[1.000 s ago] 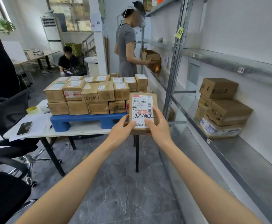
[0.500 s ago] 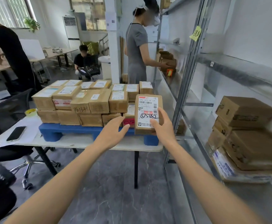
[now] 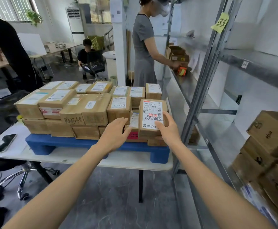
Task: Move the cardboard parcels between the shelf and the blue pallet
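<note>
Currently the labelled parcel (image 3: 149, 113) is being set down at the blue pallet's (image 3: 60, 143) right end, gripped by the right hand (image 3: 168, 132); the left hand (image 3: 115, 133) is being held flat, empty. Likely next: it needs squaring and release.

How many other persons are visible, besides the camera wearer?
3: a person in black at the far left, a crouching person at the back, a person in grey at the shelf. Others may be hidden.

Daylight comes from the windows (image 3: 6, 9) at the upper left, and the room is evenly bright, shadows soft. The box (image 3: 151, 111) in my right hand (image 3: 169, 131) is sharp at centre; the stacked boxes (image 3: 270, 129) at the right edge blur and bend.
</note>
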